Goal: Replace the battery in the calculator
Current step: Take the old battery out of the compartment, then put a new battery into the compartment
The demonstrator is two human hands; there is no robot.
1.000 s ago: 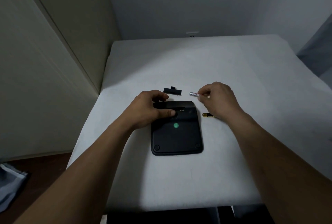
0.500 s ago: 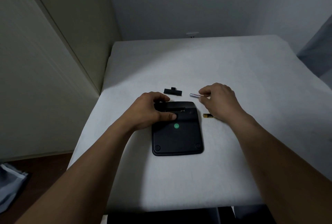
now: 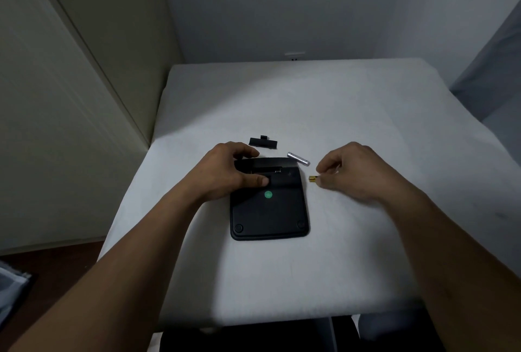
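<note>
A black calculator [image 3: 270, 216] lies face down on the white table [image 3: 310, 272], a green sticker on its back. My left hand [image 3: 225, 174] holds its top end, fingers over the far edge and thumb on the open battery compartment. The black battery cover [image 3: 263, 142] lies just beyond the calculator. A silver battery [image 3: 298, 158] rests on the table off the calculator's top right corner. My right hand [image 3: 349, 171] is to the right of it, thumb and forefinger pinched on a gold-tipped battery [image 3: 312, 179] lying on the table; only the battery's left end shows.
A cream cabinet wall [image 3: 70, 126] runs along the table's left side and a grey wall stands behind it. The table's front edge [image 3: 282, 320] is near my body. Grey fabric [image 3: 493, 75] hangs at the right.
My right hand let go of the silver battery, which now lies on the table, and moved right and nearer to pinch the gold-tipped battery. My left hand stayed on the calculator.
</note>
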